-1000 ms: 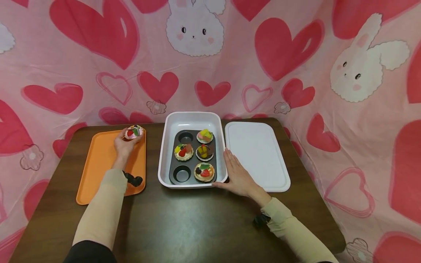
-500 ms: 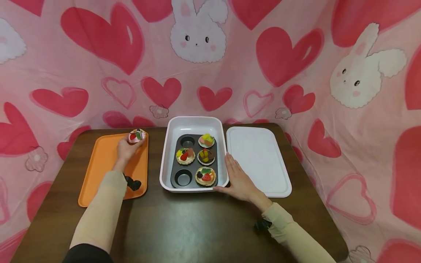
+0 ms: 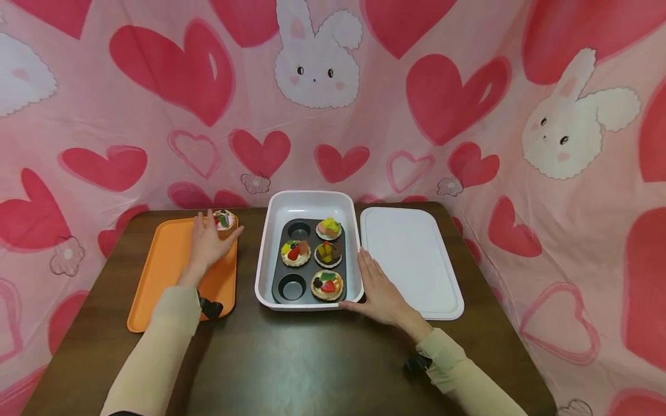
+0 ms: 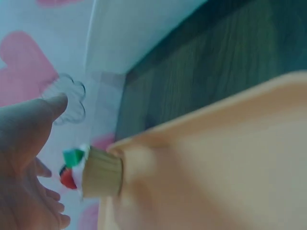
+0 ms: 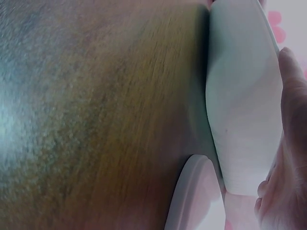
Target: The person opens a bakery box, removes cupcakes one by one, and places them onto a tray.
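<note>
A toy cupcake (image 3: pixel 228 222) topped with red and green fruit stands upright in the far right corner of the orange tray (image 3: pixel 165 268). My left hand (image 3: pixel 207 247) is just above and beside it, fingers spread; the left wrist view shows a gap between the fingers and the cupcake (image 4: pixel 103 173). My right hand (image 3: pixel 384 297) lies along the near right corner of a white bin (image 3: pixel 263 248), touching its rim with straight fingers. Inside the bin, a dark muffin tin (image 3: pixel 311 270) carries several fruit-topped tarts; its far left and near left cups hold nothing.
A white lid (image 3: pixel 411 260) lies flat to the right of the bin. Brown wooden table (image 3: pixel 291 358) spreads in front. A pink cloth (image 3: pixel 374 127) with hearts and rabbits hangs close behind the table and along its right side.
My left hand has let go of the cupcake, which now stands on the tray's far right corner, and its fingers have spread. The right hand has stayed at the bin. The head view has tilted up slightly.
</note>
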The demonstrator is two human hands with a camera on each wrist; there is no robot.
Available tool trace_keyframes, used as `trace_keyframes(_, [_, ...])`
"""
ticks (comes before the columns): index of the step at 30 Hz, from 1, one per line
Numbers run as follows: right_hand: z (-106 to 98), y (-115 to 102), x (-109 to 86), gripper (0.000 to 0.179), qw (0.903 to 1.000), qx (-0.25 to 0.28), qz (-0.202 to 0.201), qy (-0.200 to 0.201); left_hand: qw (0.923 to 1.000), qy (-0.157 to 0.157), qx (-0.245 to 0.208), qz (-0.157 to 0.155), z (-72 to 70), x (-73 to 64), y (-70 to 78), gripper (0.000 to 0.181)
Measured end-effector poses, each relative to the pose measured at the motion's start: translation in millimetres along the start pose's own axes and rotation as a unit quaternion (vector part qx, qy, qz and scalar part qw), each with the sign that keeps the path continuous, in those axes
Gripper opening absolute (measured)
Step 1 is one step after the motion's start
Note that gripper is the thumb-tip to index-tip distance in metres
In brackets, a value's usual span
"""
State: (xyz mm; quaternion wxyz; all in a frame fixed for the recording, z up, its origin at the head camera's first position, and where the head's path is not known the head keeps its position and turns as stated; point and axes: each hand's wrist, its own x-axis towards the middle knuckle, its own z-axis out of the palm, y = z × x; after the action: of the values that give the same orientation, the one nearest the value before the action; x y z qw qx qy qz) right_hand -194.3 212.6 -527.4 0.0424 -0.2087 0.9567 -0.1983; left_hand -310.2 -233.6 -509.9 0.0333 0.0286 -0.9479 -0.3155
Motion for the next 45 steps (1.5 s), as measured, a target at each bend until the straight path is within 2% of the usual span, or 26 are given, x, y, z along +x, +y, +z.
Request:
trace_keyframes(3, [1, 0, -0.6, 0.136, 1.0000, 0.001, 0.002, 0.001, 0.9996, -0.016, -0.006, 0.023, 0.8, -10.5, 10.3, 0.114])
trace_keyframes(6, [1, 0, -1.4, 0.136, 1.0000, 0.005, 0.007, -0.003, 0.9986, -0.018, -0.015, 0.047, 10.7, -18.9, 16.8, 0.119])
trace_keyframes(10, [0, -1, -2.6, 0.136, 0.9998, 0.009, 0.014, -0.011, 0.9965, -0.029, -0.010, 0.078, 18.4, -34.8, 38.3, 0.113])
trace_keyframes(13, [-1, 0, -2.9, 0.136, 0.9998, 0.008, 0.015, -0.009, 0.9935, -0.052, 0.010, 0.100, 17.9, -47.0, 60.7, 0.104])
trace_keyframes(19, [-2, 0, -3.0, 0.136, 0.9999, 0.004, 0.013, -0.005, 0.9844, -0.095, 0.037, 0.143, 28.2, -59.2, 81.2, 0.097])
trace_keyframes(26, [-1, 1, -2.7, 0.138, 0.9996, 0.004, 0.024, -0.016, 0.9685, -0.140, 0.028, 0.204, 44.3, -69.7, 84.7, 0.085])
trace_keyframes(31, [-3, 1, -2.6, 0.137, 0.9998, 0.007, 0.015, -0.012, 0.9579, -0.135, 0.053, 0.247, 52.1, -73.9, 83.2, 0.075])
trace_keyframes(34, [-4, 1, -2.5, 0.136, 0.9999, 0.006, 0.010, -0.006, 0.9567, -0.130, 0.061, 0.254, 52.5, -75.3, 84.0, 0.071])
trace_keyframes(38, [-4, 3, -2.2, 0.136, 0.9999, 0.005, 0.011, -0.002, 0.9572, -0.130, 0.060, 0.252, 52.5, -73.6, 87.6, 0.077])
trace_keyframes(45, [-2, 1, -3.5, 0.137, 0.9996, 0.017, 0.016, -0.014, 0.9582, -0.138, 0.070, 0.241, 56.1, -62.6, 91.6, 0.083])
